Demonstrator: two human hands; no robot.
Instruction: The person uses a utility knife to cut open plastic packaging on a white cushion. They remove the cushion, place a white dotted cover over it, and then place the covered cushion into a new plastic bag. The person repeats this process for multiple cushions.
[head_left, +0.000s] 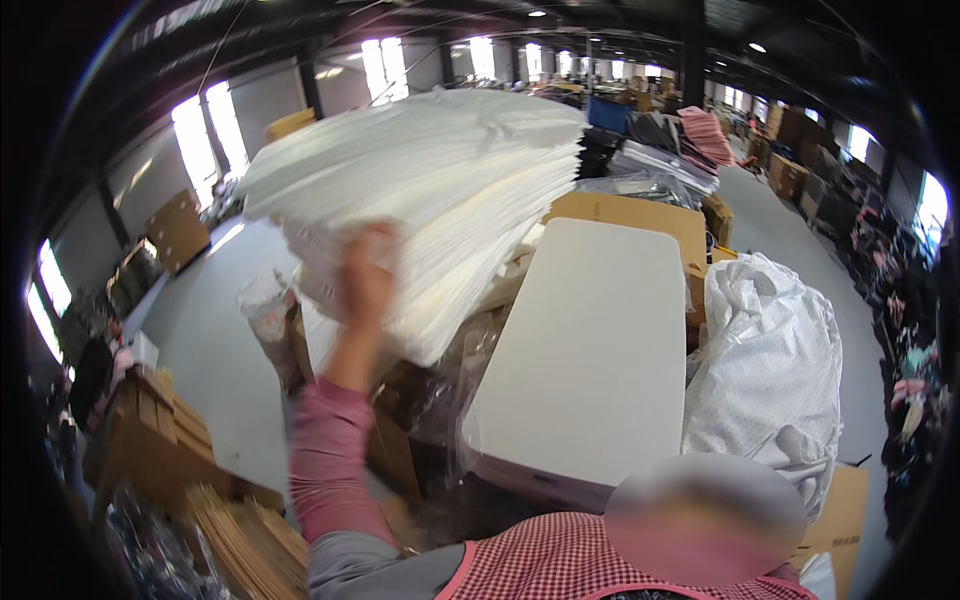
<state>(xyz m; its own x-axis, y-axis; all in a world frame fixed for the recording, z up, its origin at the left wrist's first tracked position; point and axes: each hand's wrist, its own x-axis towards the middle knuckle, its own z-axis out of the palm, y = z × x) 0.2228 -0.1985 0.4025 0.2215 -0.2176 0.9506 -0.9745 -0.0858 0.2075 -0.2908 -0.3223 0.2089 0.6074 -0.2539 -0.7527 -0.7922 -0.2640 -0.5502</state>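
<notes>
My left hand (365, 275) is raised on a pink-sleeved arm and is blurred by motion. It is against the front edge of a tall, leaning stack of white sheets (440, 180) that rests on plastic-wrapped cartons. Whether the fingers grip a sheet cannot be made out. My right hand is out of sight. A red-checked apron (560, 565) shows at the bottom edge.
A white folding table (590, 350) stands right of the stack, with a large white sack (770, 360) beside it. Cardboard boxes (150, 430) and a bundle of brown sheets (250, 540) lie at the lower left. Grey floor (210, 340) and more goods stretch behind.
</notes>
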